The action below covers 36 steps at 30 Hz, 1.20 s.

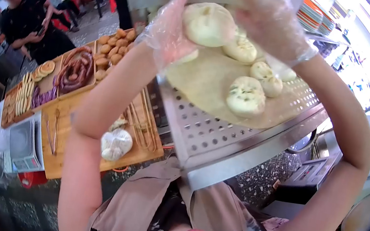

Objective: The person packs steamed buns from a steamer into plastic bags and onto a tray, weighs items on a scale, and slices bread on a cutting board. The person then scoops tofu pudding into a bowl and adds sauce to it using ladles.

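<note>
A large pleated steamed bun (pixel 209 24) sits against the palm side of my left hand (pixel 172 34), which wears a clear plastic glove and holds it above the tray. My right hand (pixel 273 20), gloved too, reaches over from the other side, smeared by motion; its fingers are hard to make out. Below lies a pale liner cloth (pixel 200 86) on a perforated steel tray (pixel 202 143). On the cloth rest a bun with green flecks (pixel 246 96), a smaller bun (pixel 262 71) and another bun (pixel 240 49) partly behind the raised one.
To the left, a wooden counter (pixel 75 133) bears tongs (pixel 54 129), a bagged white item (pixel 116 144), sausages (pixel 75 70) and round brown balls (pixel 116 47). Stacked orange-rimmed plates (pixel 310 16) stand behind my right hand. A person in black (pixel 35 22) stands beyond the counter.
</note>
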Tool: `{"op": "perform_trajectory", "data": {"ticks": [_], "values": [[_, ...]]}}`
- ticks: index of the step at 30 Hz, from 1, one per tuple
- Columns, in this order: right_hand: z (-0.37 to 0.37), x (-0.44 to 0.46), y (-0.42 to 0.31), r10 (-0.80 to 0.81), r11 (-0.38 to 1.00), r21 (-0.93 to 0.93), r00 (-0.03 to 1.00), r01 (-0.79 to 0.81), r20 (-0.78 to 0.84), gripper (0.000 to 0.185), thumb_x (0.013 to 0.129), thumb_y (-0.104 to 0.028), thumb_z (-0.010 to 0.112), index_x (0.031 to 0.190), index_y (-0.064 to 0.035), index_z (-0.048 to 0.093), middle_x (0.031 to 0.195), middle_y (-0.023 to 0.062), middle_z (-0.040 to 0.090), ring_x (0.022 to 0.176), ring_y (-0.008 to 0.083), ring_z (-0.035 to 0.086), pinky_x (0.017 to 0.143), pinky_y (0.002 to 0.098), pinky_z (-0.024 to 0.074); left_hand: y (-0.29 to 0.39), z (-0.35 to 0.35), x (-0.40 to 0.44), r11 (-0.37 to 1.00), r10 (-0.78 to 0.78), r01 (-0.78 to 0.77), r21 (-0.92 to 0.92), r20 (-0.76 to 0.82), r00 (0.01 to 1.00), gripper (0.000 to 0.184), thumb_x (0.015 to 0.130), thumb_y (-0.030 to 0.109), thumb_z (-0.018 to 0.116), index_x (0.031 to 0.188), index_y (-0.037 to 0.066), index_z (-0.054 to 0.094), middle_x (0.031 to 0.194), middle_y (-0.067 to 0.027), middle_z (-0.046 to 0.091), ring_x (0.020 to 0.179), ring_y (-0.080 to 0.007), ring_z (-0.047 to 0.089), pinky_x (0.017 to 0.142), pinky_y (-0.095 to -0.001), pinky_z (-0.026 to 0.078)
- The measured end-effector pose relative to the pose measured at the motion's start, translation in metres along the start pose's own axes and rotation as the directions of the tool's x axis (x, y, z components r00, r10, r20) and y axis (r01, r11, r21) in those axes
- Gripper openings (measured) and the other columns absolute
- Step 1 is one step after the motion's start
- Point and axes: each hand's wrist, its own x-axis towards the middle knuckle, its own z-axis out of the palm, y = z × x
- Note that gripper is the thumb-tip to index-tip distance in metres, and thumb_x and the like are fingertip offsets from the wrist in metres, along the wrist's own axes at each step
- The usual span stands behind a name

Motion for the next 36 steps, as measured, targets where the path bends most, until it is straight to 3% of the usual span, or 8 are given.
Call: {"op": "perform_trajectory", "data": {"ticks": [9, 15, 20, 23, 25, 28, 31, 36], "values": [[-0.007, -0.068, -0.085, 0.268, 0.954, 0.035, 0.896, -0.299, 0.354, 0.053, 0.085, -0.039, 0.048, 0.128, -0.0099, 0.043, 0.123, 0.0198, 0.051, 0.109, 0.0349, 0.054, 0.093, 0.0422, 0.0456, 0.028, -0.021, -0.103, 0.949, 0.291, -0.286, -0.131, 0.018, 0.957, 0.065, 0.081, 0.036, 0.064, 0.133, 0.012, 0.034, 0.136, -0.0123, 0.035, 0.123, -0.0325, 0.040, 0.090, -0.0483, 0.050], [-0.032, -0.191, -0.066, -0.041, 0.966, -0.258, 0.998, 0.026, -0.050, 0.074, 0.087, -0.066, 0.030, 0.139, -0.0124, 0.031, 0.126, 0.0245, 0.045, 0.116, 0.0367, 0.048, 0.094, 0.0488, 0.0467, 0.080, -0.063, -0.259, 0.785, 0.620, -0.586, 0.203, -0.265, 0.739, 0.044, 0.081, 0.031, 0.063, 0.114, 0.007, 0.047, 0.118, -0.0171, 0.051, 0.113, -0.0315, 0.052, 0.087, -0.0415, 0.055], [0.100, -0.087, -0.068, 0.393, 0.904, 0.183, 0.583, -0.386, -0.712, 0.060, 0.088, -0.052, 0.040, 0.121, -0.0020, 0.047, 0.118, 0.0198, 0.054, 0.117, 0.0290, 0.048, 0.100, 0.0471, 0.0386, 0.073, -0.098, -0.325, 0.792, 0.489, -0.560, 0.243, -0.802, 0.344, 0.024, 0.087, 0.026, 0.059, 0.102, 0.007, 0.057, 0.100, -0.0134, 0.061, 0.099, -0.0238, 0.061, 0.077, -0.0338, 0.057], [0.150, -0.059, -0.025, 0.178, 0.950, -0.021, 0.594, -0.312, -0.784, 0.050, 0.089, -0.041, 0.046, 0.116, 0.0009, 0.047, 0.110, 0.0153, 0.053, 0.107, 0.0255, 0.049, 0.096, 0.0415, 0.0379, 0.024, -0.152, -0.391, 0.786, 0.500, -0.588, 0.192, -0.757, 0.421, 0.046, 0.089, 0.031, 0.053, 0.127, 0.006, 0.046, 0.122, -0.0101, 0.056, 0.115, -0.0249, 0.054, 0.099, -0.0447, 0.044], [0.187, -0.055, -0.051, 0.219, 0.966, 0.032, 0.749, -0.255, -0.625, 0.045, 0.087, -0.033, 0.051, 0.119, -0.0008, 0.048, 0.114, 0.0142, 0.053, 0.108, 0.0252, 0.050, 0.095, 0.0393, 0.0392, -0.009, -0.134, -0.386, 0.822, 0.330, -0.523, 0.224, -0.937, 0.117, 0.049, 0.088, 0.031, 0.055, 0.128, 0.006, 0.045, 0.125, -0.0100, 0.054, 0.117, -0.0262, 0.052, 0.101, -0.0457, 0.041], [0.262, -0.067, -0.142, 0.280, 0.928, 0.285, 0.954, -0.239, -0.110, 0.043, 0.084, -0.020, 0.059, 0.123, -0.0034, 0.050, 0.120, 0.0124, 0.053, 0.111, 0.0248, 0.051, 0.094, 0.0361, 0.0413, -0.061, -0.139, -0.409, 0.885, 0.309, -0.419, 0.204, -0.930, 0.198, 0.054, 0.085, 0.028, 0.057, 0.132, 0.005, 0.041, 0.129, -0.0114, 0.051, 0.118, -0.0263, 0.051, 0.101, -0.0453, 0.041], [0.365, -0.097, -0.250, 0.542, 0.466, 0.538, 0.707, -0.703, 0.454, 0.050, 0.074, -0.014, 0.068, 0.120, -0.0034, 0.051, 0.118, 0.0167, 0.055, 0.111, 0.0324, 0.052, 0.097, 0.0418, 0.0392, -0.089, -0.144, -0.437, 0.869, 0.183, -0.493, 0.046, -0.955, 0.232, 0.052, 0.086, 0.023, 0.054, 0.132, 0.005, 0.040, 0.128, -0.0133, 0.051, 0.116, -0.0284, 0.053, 0.099, -0.0465, 0.043], [0.474, -0.125, -0.289, 0.215, 0.846, 0.322, 0.825, -0.424, 0.522, 0.055, 0.072, -0.005, 0.063, 0.125, -0.0055, 0.049, 0.120, 0.0172, 0.054, 0.106, 0.0340, 0.054, 0.098, 0.0413, 0.0402, -0.096, -0.159, -0.506, 0.737, 0.146, -0.673, -0.062, -0.958, 0.247, 0.053, 0.084, 0.019, 0.054, 0.132, 0.003, 0.039, 0.125, -0.0140, 0.053, 0.116, -0.0284, 0.052, 0.100, -0.0455, 0.042]]}}
